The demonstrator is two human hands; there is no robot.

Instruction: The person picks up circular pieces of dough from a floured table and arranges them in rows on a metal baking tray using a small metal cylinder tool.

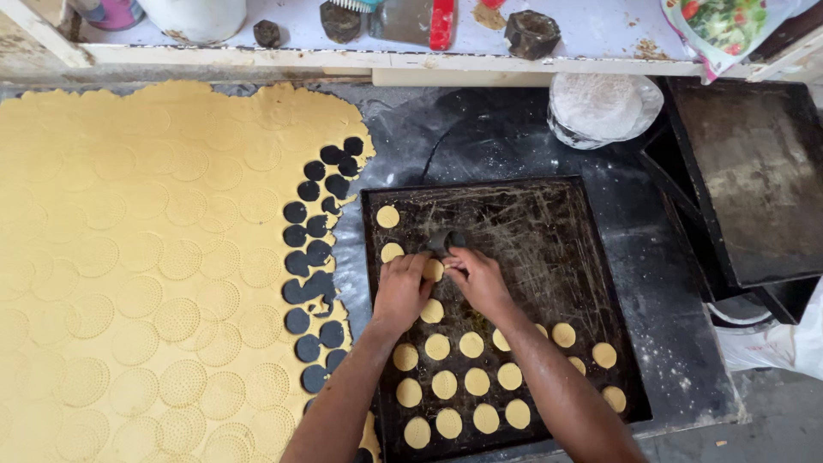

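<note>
Both hands over the dark tray (591,257) on the desk (480,137). Left hand (401,290) and right hand (477,279) meet at one dough disc (434,270), fingers pinching it from both sides, grip clenched on the disc. A round cutter (446,241) sits just above the hands, touching the right fingers. Rows of discs (467,377) fill the tray's near end, two more up its left edge. Dough sheet (129,257) lies left, stamped with circles, holes cut along its right edge. Second tray (754,171) sits right, flour bowl (600,107) behind
</note>
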